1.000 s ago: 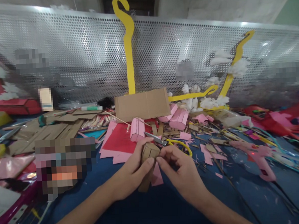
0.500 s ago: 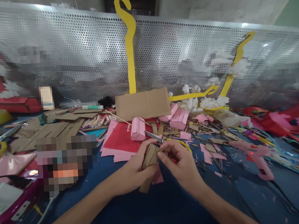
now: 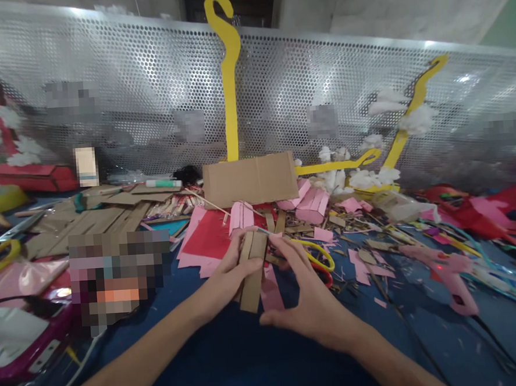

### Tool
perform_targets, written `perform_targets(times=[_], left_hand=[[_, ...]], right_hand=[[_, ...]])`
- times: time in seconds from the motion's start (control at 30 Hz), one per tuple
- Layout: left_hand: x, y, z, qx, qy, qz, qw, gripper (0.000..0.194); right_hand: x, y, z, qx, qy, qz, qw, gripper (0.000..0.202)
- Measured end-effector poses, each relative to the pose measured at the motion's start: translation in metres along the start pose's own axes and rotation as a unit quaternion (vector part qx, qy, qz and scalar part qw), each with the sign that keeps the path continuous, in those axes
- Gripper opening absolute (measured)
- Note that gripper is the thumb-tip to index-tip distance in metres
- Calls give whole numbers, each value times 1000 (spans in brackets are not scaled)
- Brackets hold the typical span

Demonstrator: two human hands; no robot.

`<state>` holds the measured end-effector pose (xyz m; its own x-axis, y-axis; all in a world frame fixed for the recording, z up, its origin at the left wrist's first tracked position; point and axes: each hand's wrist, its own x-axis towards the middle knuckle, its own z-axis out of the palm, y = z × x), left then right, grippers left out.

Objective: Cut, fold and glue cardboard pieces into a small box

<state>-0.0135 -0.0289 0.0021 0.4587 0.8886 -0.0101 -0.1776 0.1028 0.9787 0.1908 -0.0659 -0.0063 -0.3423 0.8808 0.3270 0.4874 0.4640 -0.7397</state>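
A folded strip of brown cardboard (image 3: 253, 278) is gripped in my left hand (image 3: 228, 276), thumb across its front and fingers behind. My right hand (image 3: 307, 289) is just to the right, with thumb and fingers spread wide apart. Its fingertips are near the strip's upper end; whether they touch it I cannot tell. Behind this hand lie scissors (image 3: 327, 254) with yellow and red handles, partly hidden. Between the hands a pink paper strip (image 3: 271, 291) rests on the blue table. Beyond them stands a small pink paper box (image 3: 241, 216) beside red sheets (image 3: 203, 234).
A cardboard box (image 3: 251, 180) with a tall yellow hook (image 3: 231, 95) stands ahead, before a perforated metal screen (image 3: 145, 66). Pink glue gun (image 3: 446, 269) and its cord lie right. Cardboard sheets (image 3: 106, 220) and a purple power strip (image 3: 32, 352) are left.
My right hand has opened out, its thumb moving down and away from the cardboard. The scissors' handles show more behind it. The cardboard strip has turned more upright in my left hand.
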Motion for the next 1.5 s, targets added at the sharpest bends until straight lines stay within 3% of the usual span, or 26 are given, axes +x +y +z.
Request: perform_targets(times=[0.17,0.47,0.7,1.0,1.23,1.5], left_hand=[[-2,2,5,0,-1,15,1000,62],[-6,8,11,27,4,26,999,58],[-3,2,9,4,-30,51,998,46],[-2,-1,5,-71,-38,3,997,51],[-3,2,7,-91,-38,4,995,67],[1,-2,5,-58,-38,2,998,66]], right_hand=[[-2,7,5,-32,-17,9,999,131],[-1,4,5,-38,-6,26,999,132],[-1,2,6,-57,3,18,998,131],[-1,1,4,-64,-2,13,998,129],[-2,-3,2,-58,-8,41,997,130],[-3,-6,0,-53,-17,36,998,132]])
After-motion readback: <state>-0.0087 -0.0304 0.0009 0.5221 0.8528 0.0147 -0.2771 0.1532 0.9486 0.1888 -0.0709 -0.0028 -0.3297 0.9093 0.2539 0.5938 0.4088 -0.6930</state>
